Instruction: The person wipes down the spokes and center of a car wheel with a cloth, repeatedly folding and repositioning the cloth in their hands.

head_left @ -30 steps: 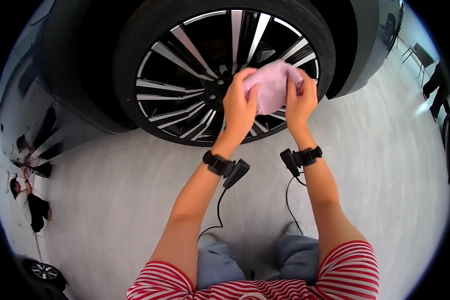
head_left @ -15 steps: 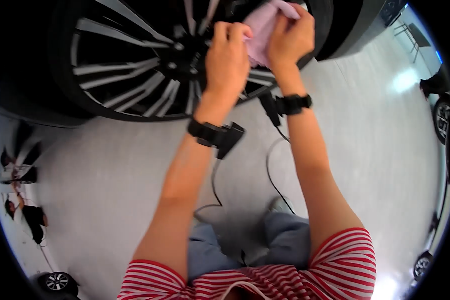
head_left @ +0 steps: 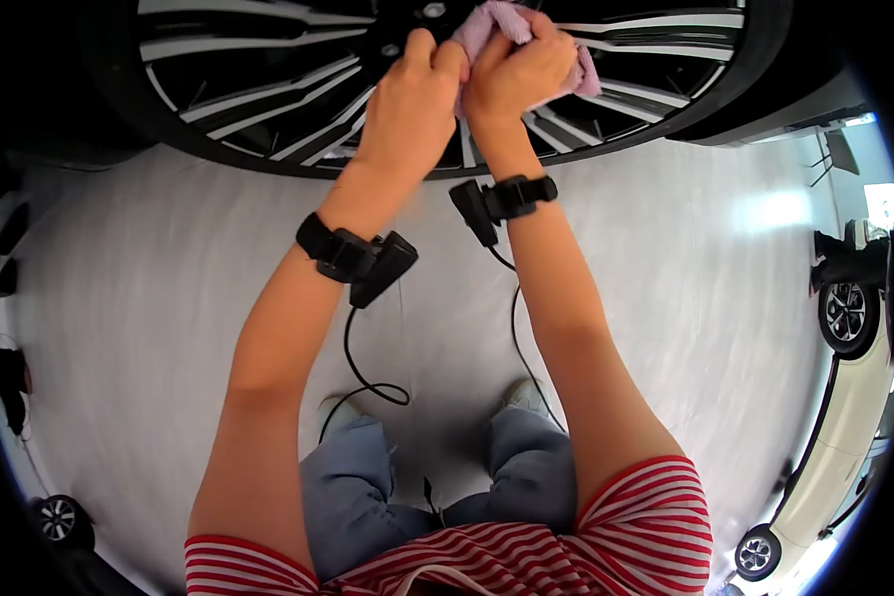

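A pink cloth [head_left: 489,27] is bunched up in front of the spokes of a large black and silver wheel [head_left: 646,42] at the top of the view. My right hand [head_left: 519,72] is closed round the cloth, with folds of it showing above and to the right of the fingers. Beside it on the left, my left hand [head_left: 409,111] has its fingers bent, the fingertips pinching the cloth's left edge. Both hands are near the wheel's hub. Each wrist bears a black strap with a small device and a cable.
Pale grey floor [head_left: 626,248] lies below the wheel. A light-coloured car [head_left: 834,427] stands at the far right, with a person's dark-clothed legs [head_left: 849,266] near it. Another person [head_left: 10,382] is partly visible at the far left, above a wheel [head_left: 60,519].
The view has shifted, and the wheel now sits higher in it. Both hands and the cloth have moved toward the hub; the cloth is more crumpled and the hands are closer together.
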Tool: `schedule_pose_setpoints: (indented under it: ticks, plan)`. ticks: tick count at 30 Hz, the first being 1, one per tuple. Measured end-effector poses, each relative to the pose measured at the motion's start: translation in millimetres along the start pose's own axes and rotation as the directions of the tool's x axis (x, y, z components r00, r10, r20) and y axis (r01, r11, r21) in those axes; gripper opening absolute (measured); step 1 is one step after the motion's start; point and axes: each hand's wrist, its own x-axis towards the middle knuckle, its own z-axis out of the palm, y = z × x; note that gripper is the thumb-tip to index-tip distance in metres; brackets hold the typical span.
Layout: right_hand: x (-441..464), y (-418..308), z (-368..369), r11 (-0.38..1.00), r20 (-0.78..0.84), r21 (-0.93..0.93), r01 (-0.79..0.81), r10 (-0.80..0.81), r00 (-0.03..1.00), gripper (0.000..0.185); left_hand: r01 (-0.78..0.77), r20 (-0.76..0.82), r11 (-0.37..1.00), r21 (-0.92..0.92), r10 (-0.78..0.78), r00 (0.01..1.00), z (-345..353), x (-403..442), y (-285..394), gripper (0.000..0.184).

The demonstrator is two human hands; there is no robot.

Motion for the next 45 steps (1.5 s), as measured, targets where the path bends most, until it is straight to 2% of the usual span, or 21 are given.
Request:
schedule_pose_setpoints:
  ticks: [2,5,6,7,9,10,11,13,20,24,26,27,28,30,31,33,35,37,39,42,45]
  plan:
    - [-16,-11,18,1.0,-0.063,-0.004,0.006,-0.006,0.998,0.018,0.005,-0.011,0.999,0.046,-0.005,1.0,-18,-6,-9,0.017]
    - [-20,-47,24,0.999,0.0,-0.033,-0.021,0.021,1.0,0.014,0.037,0.029,0.996,0.078,-0.04,0.999,-37,-18,-31,0.016]
    - [-26,-54,32,0.999,-0.026,0.051,-0.004,0.005,1.0,0.018,0.047,0.039,0.995,0.083,-0.051,0.998,-40,-24,-39,0.016]
    - [-32,-61,27,0.996,0.055,-0.06,0.06,-0.057,0.997,0.013,0.056,0.049,0.995,0.089,-0.06,0.997,-42,-29,-46,0.016]
    - [-54,-64,39,0.991,-0.052,0.073,0.115,-0.112,0.992,0.017,0.059,0.101,0.993,0.104,-0.07,0.992,-39,-45,-57,0.017]
    - [-64,-64,36,0.986,-0.019,0.121,0.114,-0.113,0.993,0.021,0.049,0.123,0.993,0.105,-0.061,0.99,-34,-55,-63,0.017]
    - [-77,-65,26,0.994,0.185,0.105,-0.009,-0.01,0.983,0.025,0.039,0.143,0.994,0.106,-0.054,0.988,-29,-65,-68,0.017]
    - [-106,-56,20,0.991,0.237,0.117,-0.064,0.035,0.971,0.025,0.059,0.231,0.991,0.124,-0.087,0.969,-18,-81,-71,0.018]
    - [-157,-27,1,0.964,0.351,0.142,0.227,-0.263,0.899,0.029,0.154,0.347,0.973,0.171,-0.206,0.915,20,-116,-82,0.034]
    - [-160,-16,-8,0.903,0.482,0.185,0.387,-0.427,0.766,0.038,0.259,0.292,0.966,-0.017,-0.243,0.925,37,-137,-94,0.033]
    - [-163,-14,-23,0.87,0.684,0.326,0.369,-0.487,0.543,0.033,0.318,0.234,0.938,-0.137,-0.282,0.931,60,-158,-102,0.031]
    - [-166,-17,-30,0.85,0.751,0.399,0.345,-0.518,0.409,0.03,0.386,0.403,0.916,-0.108,-0.315,0.859,64,-168,-101,0.027]
    - [-175,-17,-42,0.899,0.804,0.374,0.228,-0.437,0.403,0.029,0.447,0.545,0.892,-0.064,-0.344,0.765,67,-178,-98,0.023]
    - [-211,2,-65,0.965,0.871,0.261,0.016,-0.242,0.427,0.028,0.502,0.625,0.842,-0.196,-0.288,0.726,72,-213,-84,0.014]
    - [-226,17,-75,0.982,0.885,0.166,-0.087,-0.11,0.452,0.028,0.49,0.579,0.829,-0.27,-0.268,0.77,68,-215,-71,0.014]
    - [-189,13,-95,0.953,0.941,-0.069,-0.295,0.161,0.298,0.03,0.458,0.536,0.804,-0.379,-0.213,0.817,64,-201,-59,0.015]
    - [-154,33,-104,0.972,0.842,0.095,-0.213,0.036,0.539,0.025,0.448,0.544,0.759,-0.472,-0.149,0.826,51,-169,-39,0.016]
    - [-92,38,-117,0.945,0.762,0.087,-0.316,0.142,0.632,0.022,0.322,0.404,0.771,-0.55,-0.092,0.91,31,-136,-12,0.016]
    - [-42,34,-120,0.967,0.602,0.059,-0.249,0.164,0.781,0.021,0.221,0.258,0.794,-0.566,-0.084,0.962,26,-99,2,0.016]
    - [-9,32,-108,0.946,0.491,0.105,-0.306,0.219,0.843,0.02,0.18,0.022,0.744,-0.643,-0.217,0.976,39,-68,12,0.022]
    - [-17,27,-87,0.985,0.525,0.112,-0.128,0.051,0.849,0.025,0.336,0.1,0.7,-0.63,-0.356,0.929,61,-69,6,0.023]
